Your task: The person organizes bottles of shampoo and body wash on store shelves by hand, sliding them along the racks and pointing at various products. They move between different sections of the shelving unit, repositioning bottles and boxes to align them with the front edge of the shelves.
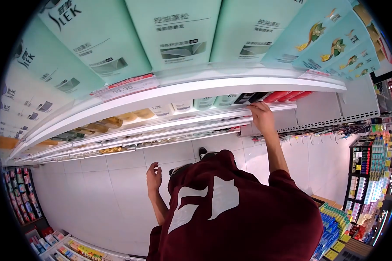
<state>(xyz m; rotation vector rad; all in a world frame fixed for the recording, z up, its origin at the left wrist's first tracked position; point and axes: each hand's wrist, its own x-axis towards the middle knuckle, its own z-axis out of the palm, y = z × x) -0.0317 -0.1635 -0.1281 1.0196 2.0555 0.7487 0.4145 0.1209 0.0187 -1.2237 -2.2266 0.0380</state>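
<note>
My right hand [262, 116] reaches out to the second shelf [191, 116], fingertips at its front edge just below a black bottle [249, 97] and next to red bottles [283, 95]. Whether the fingers grip anything is not clear. My left hand [153, 176] hangs low over the white floor tiles, holding nothing, fingers apart. I wear a dark red shirt [244, 217] with a white print.
Large mint-green shampoo packs [178, 30] fill the top shelf above a red price tag [125, 86]. Yellow and pale bottles [135, 115] line the second shelf. Further product racks stand at the right [370, 174] and lower left [21, 195].
</note>
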